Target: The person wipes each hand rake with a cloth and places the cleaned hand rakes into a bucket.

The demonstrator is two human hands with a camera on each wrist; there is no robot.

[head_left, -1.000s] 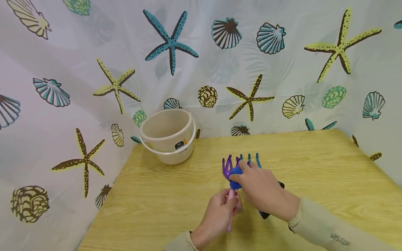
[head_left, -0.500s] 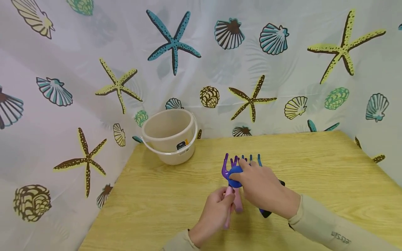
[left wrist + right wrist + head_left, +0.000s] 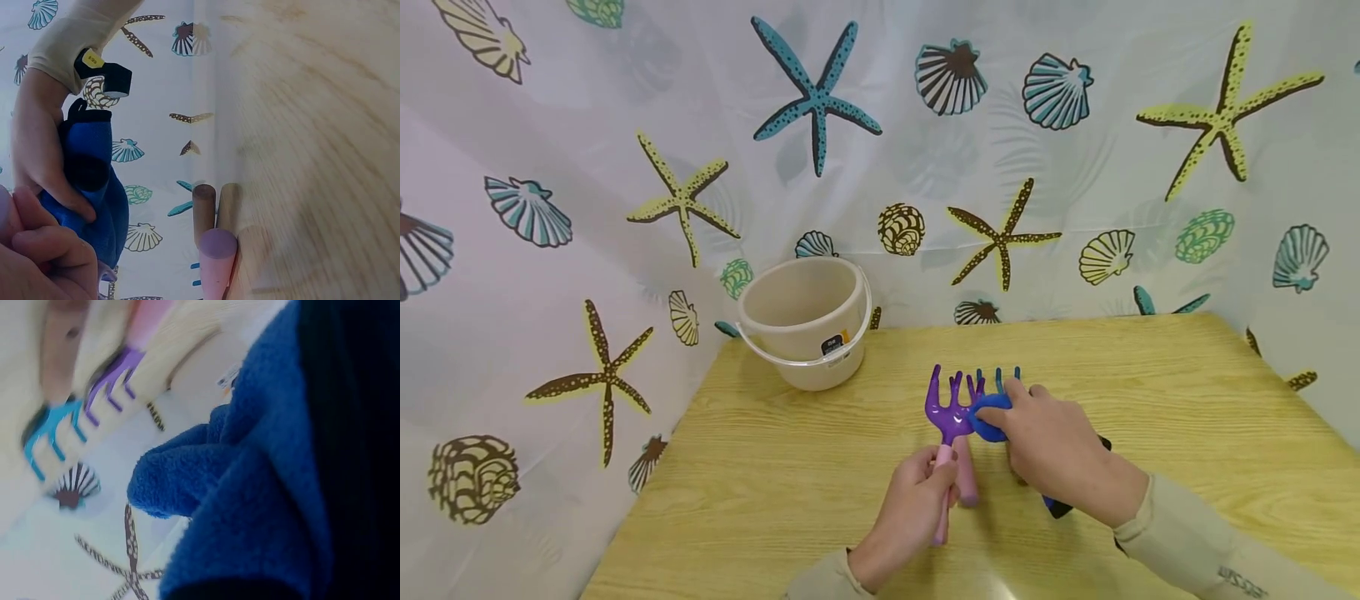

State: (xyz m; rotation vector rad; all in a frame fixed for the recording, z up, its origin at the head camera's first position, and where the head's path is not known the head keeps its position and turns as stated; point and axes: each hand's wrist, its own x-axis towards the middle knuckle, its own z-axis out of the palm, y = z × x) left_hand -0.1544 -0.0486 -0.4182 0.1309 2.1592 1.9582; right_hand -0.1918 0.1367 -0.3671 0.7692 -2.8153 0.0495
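Observation:
In the head view my left hand (image 3: 917,500) grips the pink handle of a hand fork, its purple head (image 3: 951,421) raised above the table. My right hand (image 3: 1063,446) pinches a bunched blue cloth (image 3: 990,417) at the right edge of that head; whether they touch is unclear. The fuzzy cloth (image 3: 250,462) with dark trim fills much of the right wrist view. Behind the held fork, a pink-handled rake (image 3: 967,483) lies on the table. Next to it is a teal-tined rake (image 3: 56,431) with a brown handle, partly hidden by my right hand in the head view.
A beige bucket (image 3: 820,354) with a white handle stands at the table's back left. The wood-grain table (image 3: 760,492) meets a shell-and-starfish curtain (image 3: 880,150) at the back. Two brown handles (image 3: 204,215) show in the left wrist view.
My right hand has moved right with the cloth, from the fork's neck to its right edge, uncovering more purple. The fork head has turned to show its broad face. My left hand keeps its grip.

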